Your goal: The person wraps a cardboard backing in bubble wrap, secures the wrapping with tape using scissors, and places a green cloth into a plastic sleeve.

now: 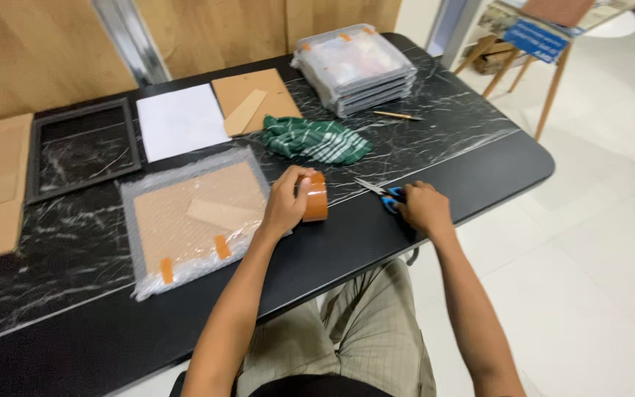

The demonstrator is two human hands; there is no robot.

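Bright, even indoor light, soft glare on the black table, wide-angle bending at edges.

Your tabletop is glossy black stone-look with white veining. The tape roll looks like shiny brown plastic film, and the scissors have bright metal blades with blue plastic handles. Clear, crinkly bubble wrap covers matt brown board. The green cloth is soft, striped fabric.

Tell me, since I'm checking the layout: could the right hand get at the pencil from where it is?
Probably yes. The right hand rests on the scissors, and the pencil lies farther back on bare table with nothing between; it would mean leaning forward.
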